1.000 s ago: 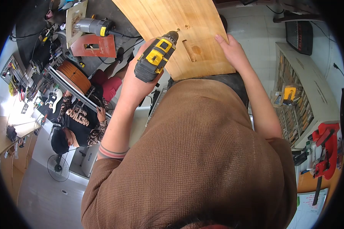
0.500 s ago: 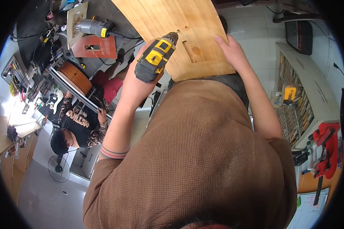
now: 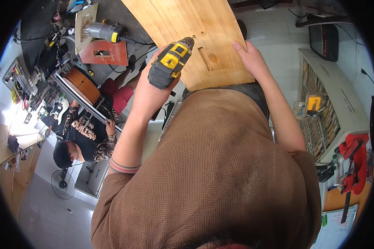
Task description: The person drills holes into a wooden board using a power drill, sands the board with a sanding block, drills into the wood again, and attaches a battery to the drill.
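Pale flat wooden board [image 3: 176, 18] rests at the waist; right hand [image 3: 254, 61] pinches 1 edge, so it could twist. Left hand [image 3: 147, 93] wraps the yellow-and-black plastic drill [image 3: 169, 62]; tilting could gouge it.

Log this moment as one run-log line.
left hand: gripping drill | drill: nose at board face, near slot | right hand: holding board edge, thumb on face

Bright left-edge glare, fisheye distortion
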`<control>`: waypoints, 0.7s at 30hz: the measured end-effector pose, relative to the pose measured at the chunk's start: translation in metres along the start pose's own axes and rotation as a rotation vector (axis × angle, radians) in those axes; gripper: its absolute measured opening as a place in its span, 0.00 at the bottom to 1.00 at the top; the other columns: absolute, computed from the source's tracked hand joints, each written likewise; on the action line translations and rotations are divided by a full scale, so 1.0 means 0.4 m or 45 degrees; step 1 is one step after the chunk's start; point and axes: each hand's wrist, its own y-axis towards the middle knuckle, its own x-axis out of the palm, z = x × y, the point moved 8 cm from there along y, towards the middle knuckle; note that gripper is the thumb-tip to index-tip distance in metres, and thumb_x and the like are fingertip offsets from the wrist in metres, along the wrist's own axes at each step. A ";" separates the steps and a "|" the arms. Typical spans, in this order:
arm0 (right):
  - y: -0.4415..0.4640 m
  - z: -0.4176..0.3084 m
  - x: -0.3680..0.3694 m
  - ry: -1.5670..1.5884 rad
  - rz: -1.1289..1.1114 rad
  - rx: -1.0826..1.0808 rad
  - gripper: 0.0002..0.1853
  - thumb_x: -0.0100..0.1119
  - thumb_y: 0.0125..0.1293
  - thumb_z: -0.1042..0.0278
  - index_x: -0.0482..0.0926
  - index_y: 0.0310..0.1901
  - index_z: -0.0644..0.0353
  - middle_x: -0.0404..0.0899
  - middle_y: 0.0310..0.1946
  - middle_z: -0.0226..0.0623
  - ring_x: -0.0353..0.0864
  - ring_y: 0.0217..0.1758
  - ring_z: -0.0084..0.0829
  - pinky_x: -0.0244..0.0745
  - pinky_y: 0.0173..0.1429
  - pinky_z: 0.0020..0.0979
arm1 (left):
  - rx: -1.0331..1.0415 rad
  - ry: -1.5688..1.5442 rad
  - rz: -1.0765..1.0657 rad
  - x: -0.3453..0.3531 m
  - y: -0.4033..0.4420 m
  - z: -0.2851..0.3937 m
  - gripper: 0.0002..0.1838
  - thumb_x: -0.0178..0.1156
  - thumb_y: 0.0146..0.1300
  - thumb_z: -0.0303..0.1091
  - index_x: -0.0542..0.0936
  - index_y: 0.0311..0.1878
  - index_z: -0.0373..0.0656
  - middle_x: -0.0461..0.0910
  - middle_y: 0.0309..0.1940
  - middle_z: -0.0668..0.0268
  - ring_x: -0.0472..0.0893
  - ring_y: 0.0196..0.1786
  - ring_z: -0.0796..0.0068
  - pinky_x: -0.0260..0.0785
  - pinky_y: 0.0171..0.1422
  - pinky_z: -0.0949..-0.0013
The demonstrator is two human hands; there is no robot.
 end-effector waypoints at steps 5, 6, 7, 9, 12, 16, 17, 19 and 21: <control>-0.009 -0.017 -0.010 -0.044 0.000 0.028 0.40 0.59 0.82 0.30 0.83 0.67 0.67 0.91 0.59 0.60 0.91 0.65 0.55 0.82 0.70 0.45 | 0.058 -0.054 0.138 -0.076 -0.063 0.008 0.19 0.79 0.71 0.30 0.87 0.62 0.38 0.88 0.40 0.68 0.84 0.38 0.78 0.75 0.44 0.69; -0.009 -0.018 -0.007 0.010 -0.034 0.043 0.40 0.60 0.82 0.31 0.83 0.67 0.68 0.91 0.60 0.59 0.91 0.65 0.53 0.82 0.69 0.44 | 0.086 -0.067 0.164 -0.100 -0.084 0.024 0.15 0.81 0.71 0.32 0.90 0.57 0.39 0.88 0.31 0.72 0.82 0.28 0.84 0.75 0.34 0.71; -0.006 -0.014 -0.006 0.065 -0.069 0.052 0.39 0.61 0.83 0.31 0.83 0.68 0.68 0.91 0.60 0.58 0.91 0.65 0.51 0.82 0.69 0.43 | 0.102 -0.068 0.173 -0.130 -0.106 0.039 0.18 0.80 0.71 0.31 0.88 0.61 0.39 0.88 0.33 0.72 0.82 0.30 0.84 0.75 0.35 0.71; -0.005 -0.002 -0.002 0.195 -0.117 0.040 0.38 0.62 0.83 0.34 0.83 0.68 0.69 0.91 0.60 0.56 0.91 0.64 0.46 0.82 0.69 0.42 | 0.108 -0.069 0.152 -0.169 -0.142 0.078 0.24 0.78 0.72 0.28 0.85 0.68 0.40 0.89 0.38 0.72 0.82 0.33 0.86 0.76 0.38 0.72; -0.008 0.019 0.013 0.350 -0.061 -0.065 0.36 0.62 0.85 0.38 0.83 0.67 0.71 0.91 0.61 0.54 0.91 0.65 0.42 0.81 0.69 0.40 | 0.150 -0.115 0.177 -0.213 -0.177 0.092 0.34 0.75 0.69 0.22 0.79 0.78 0.40 0.88 0.54 0.65 0.84 0.52 0.80 0.75 0.58 0.70; -0.013 -0.048 -0.001 0.386 0.054 -0.128 0.34 0.61 0.87 0.41 0.83 0.67 0.72 0.91 0.61 0.54 0.90 0.65 0.42 0.81 0.69 0.41 | 0.225 -0.219 0.322 -0.223 -0.227 0.035 0.42 0.72 0.67 0.17 0.72 0.85 0.40 0.86 0.69 0.59 0.84 0.69 0.73 0.74 0.77 0.66; -0.003 -0.069 -0.002 0.391 0.039 -0.109 0.33 0.61 0.87 0.41 0.83 0.67 0.72 0.91 0.61 0.54 0.90 0.65 0.42 0.81 0.69 0.42 | 0.226 -0.301 0.362 -0.221 -0.245 0.012 0.41 0.71 0.67 0.18 0.73 0.85 0.40 0.87 0.69 0.59 0.84 0.70 0.73 0.74 0.78 0.66; 0.033 -0.098 0.000 0.399 0.036 -0.136 0.34 0.61 0.87 0.41 0.83 0.67 0.72 0.91 0.60 0.53 0.90 0.64 0.42 0.82 0.68 0.41 | 0.233 -0.464 0.443 -0.208 -0.283 -0.044 0.41 0.71 0.67 0.18 0.74 0.84 0.39 0.87 0.69 0.59 0.84 0.72 0.73 0.73 0.79 0.65; 0.096 -0.096 0.001 0.328 0.045 -0.197 0.33 0.61 0.87 0.42 0.83 0.68 0.72 0.91 0.60 0.51 0.89 0.62 0.40 0.82 0.68 0.40 | 0.368 -0.402 0.546 -0.215 -0.327 -0.049 0.41 0.71 0.66 0.19 0.74 0.84 0.39 0.87 0.71 0.57 0.84 0.74 0.70 0.72 0.80 0.63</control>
